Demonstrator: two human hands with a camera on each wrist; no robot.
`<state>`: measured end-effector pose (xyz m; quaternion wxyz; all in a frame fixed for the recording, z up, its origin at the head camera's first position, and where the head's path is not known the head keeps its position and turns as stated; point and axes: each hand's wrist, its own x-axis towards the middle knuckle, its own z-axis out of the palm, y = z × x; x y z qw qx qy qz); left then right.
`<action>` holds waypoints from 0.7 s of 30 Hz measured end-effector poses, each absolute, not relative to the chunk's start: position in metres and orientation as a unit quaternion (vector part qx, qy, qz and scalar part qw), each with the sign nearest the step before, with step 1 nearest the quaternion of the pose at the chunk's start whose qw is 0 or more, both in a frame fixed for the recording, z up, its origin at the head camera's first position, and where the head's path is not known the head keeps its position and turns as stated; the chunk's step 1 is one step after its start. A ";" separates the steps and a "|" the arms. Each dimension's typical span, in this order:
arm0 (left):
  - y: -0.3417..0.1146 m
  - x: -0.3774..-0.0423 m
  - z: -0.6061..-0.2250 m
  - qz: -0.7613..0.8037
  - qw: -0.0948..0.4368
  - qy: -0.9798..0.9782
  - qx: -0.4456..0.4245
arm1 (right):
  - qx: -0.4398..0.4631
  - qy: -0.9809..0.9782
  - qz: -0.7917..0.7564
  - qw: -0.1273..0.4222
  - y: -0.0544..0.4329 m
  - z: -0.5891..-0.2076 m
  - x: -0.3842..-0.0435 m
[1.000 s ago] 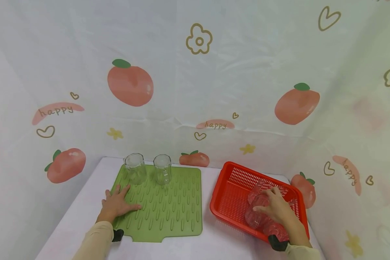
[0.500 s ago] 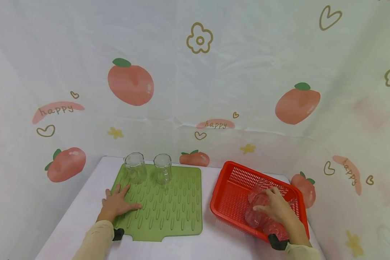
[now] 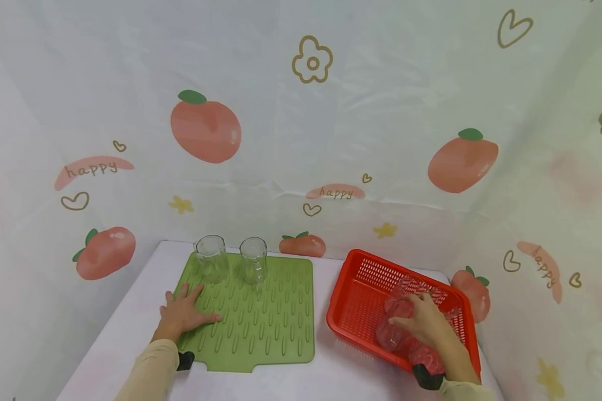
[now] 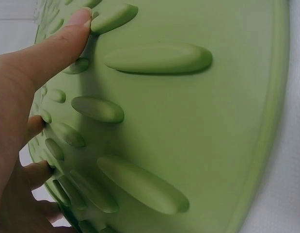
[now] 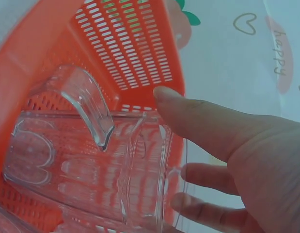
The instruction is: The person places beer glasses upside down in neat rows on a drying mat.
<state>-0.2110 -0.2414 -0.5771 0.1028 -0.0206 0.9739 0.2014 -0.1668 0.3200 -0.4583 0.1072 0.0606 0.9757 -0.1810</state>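
Observation:
My left hand (image 3: 184, 313) rests spread on the left side of a green ridged drying mat (image 3: 261, 334). In the left wrist view its thumb (image 4: 57, 48) touches one of the raised ridges. My right hand (image 3: 428, 320) is inside a red plastic basket (image 3: 353, 328), at a clear glass mug (image 3: 392, 334) lying on its side. The right wrist view has the thumb (image 5: 176, 104) on the mug's rim side and curled fingers around its mouth; exact finger contact is partly hidden. Two clear glass mugs, one on the left (image 3: 213, 262) and one beside it (image 3: 254, 262), stand at the mat's back.
More clear glassware (image 3: 423, 356) lies in the basket, near and behind my right hand. The basket stands right of the mat on a white-covered table (image 3: 291, 384). A white curtain (image 3: 261, 111) printed with fruit hangs close behind the table and at both sides.
The mug under my right hand has shifted very slightly leftward relative to the basket. Both hands stay almost where they were, and the head view has turned a little left.

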 end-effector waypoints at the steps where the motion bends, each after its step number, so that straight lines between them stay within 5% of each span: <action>1: -0.241 -0.211 -0.577 0.203 0.104 0.973 -0.022 | 0.063 0.975 -0.181 0.109 0.319 -0.458 -0.167; 21: -0.240 -0.210 -0.574 0.212 0.107 0.971 -0.028 | 0.085 0.972 -0.169 0.140 0.306 -0.472 -0.171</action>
